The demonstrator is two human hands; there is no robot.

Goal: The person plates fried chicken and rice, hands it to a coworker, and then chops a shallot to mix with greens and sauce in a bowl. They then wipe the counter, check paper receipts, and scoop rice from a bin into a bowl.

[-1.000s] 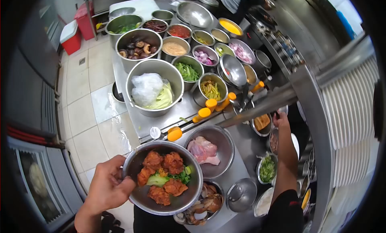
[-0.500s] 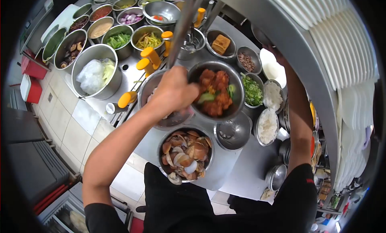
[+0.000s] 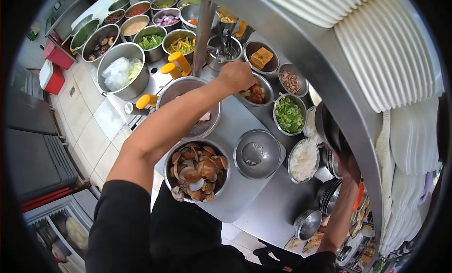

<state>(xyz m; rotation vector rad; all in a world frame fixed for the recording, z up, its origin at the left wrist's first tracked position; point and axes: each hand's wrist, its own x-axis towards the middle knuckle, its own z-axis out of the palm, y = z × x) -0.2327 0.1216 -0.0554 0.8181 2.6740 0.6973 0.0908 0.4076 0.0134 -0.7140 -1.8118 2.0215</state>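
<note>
My left hand (image 3: pixel 237 77) is closed at the rim of a steel bowl of red-orange saucy pieces (image 3: pixel 256 92); its fingertips are hidden. On the right, partly behind the shelf edge, my right hand (image 3: pixel 347 164) grips a dark, tilted bowl (image 3: pixel 327 129) beside the rice. An almost bare steel bowl (image 3: pixel 257 154) with a little clear liquid sits in the middle of the counter. To its left is a bowl of clams (image 3: pixel 197 171). Under my left forearm stands a larger bowl with pale pieces (image 3: pixel 203 118).
A metal post (image 3: pixel 203 37) rises at the back, and a steel shelf (image 3: pixel 325 51) with stacked white plates crosses the right. Around them stand bowls of scallions (image 3: pixel 289 114), tofu (image 3: pixel 261 58), chopped meat (image 3: pixel 290 81) and rice (image 3: pixel 303 161). Yellow-handled containers (image 3: pixel 178 63) line the left.
My left hand and the bowl of saucy pieces have moved back toward the tofu. My right hand has come nearer along the right side, now with the dark bowl. The view has shifted.
</note>
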